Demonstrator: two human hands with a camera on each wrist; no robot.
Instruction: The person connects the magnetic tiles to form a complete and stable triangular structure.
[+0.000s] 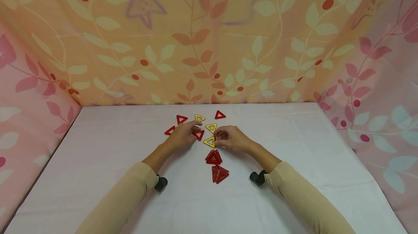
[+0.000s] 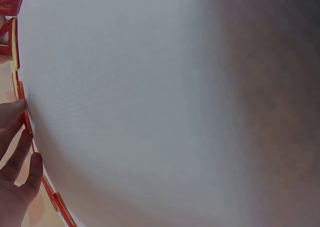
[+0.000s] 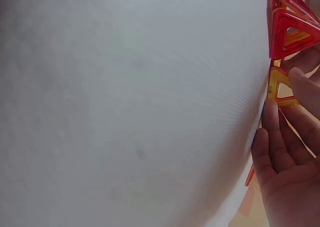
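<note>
Near the middle of the table, my left hand (image 1: 183, 135) pinches a red triangular tile (image 1: 199, 134) at its left side, thumb below and fingers above. Across from it my right hand (image 1: 233, 138) holds a triangular tile upright between thumb and fingers. That tile looks orange-yellow in the right wrist view, where the thumb (image 3: 300, 82) covers part of it. In the head view, a yellow triangular tile (image 1: 209, 142) lies right beside the right fingertips, and another yellow tile (image 1: 211, 127) lies just above. The left wrist view shows the left fingers (image 2: 35, 167) low along the row.
Closer to me stand two red clusters of joined triangles, one (image 1: 213, 157) behind the other (image 1: 220, 174). Red tiles (image 1: 181, 119), (image 1: 169, 131) lie around the left hand. A yellow tile (image 1: 199, 118) and a red tile (image 1: 220, 114) lie farther back. Patterned cloth (image 1: 209, 45) walls the table's far edge.
</note>
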